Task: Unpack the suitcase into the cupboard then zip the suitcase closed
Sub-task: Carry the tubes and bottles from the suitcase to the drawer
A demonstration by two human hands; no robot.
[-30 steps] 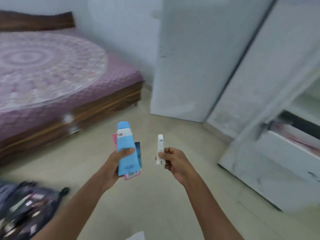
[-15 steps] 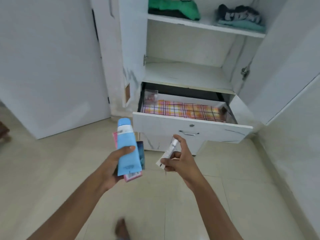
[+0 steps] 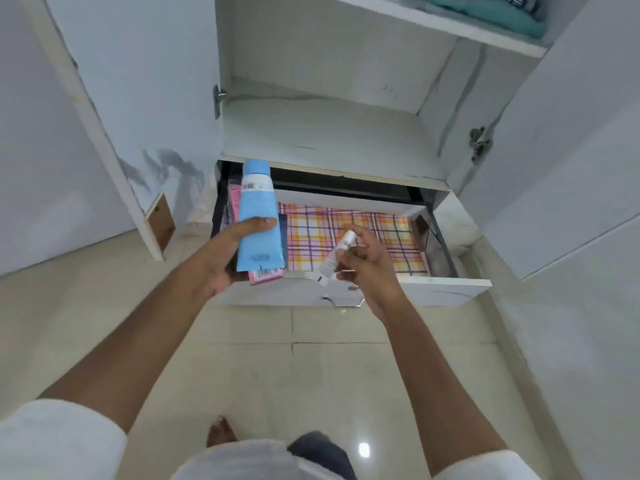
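My left hand (image 3: 221, 258) grips a light blue tube (image 3: 258, 220) upright, cap up, together with a pink packet (image 3: 265, 274) and a dark flat item behind it. My right hand (image 3: 367, 265) pinches a small white tube (image 3: 337, 252), tilted, over the front edge of the open drawer (image 3: 446, 289). The drawer of the white cupboard (image 3: 325, 133) is pulled out and lined with orange, pink and yellow checked paper (image 3: 381, 233). The suitcase is out of view.
Both cupboard doors (image 3: 104, 109) stand open to either side. Folded teal clothes (image 3: 485, 15) lie on the upper shelf. The shelf above the drawer is bare. My bare foot (image 3: 220, 431) stands on the tiled floor below.
I have stepped closer to the cupboard, so the drawer now lies right under my hands. Both hands moved forward over the drawer, still holding the same items.
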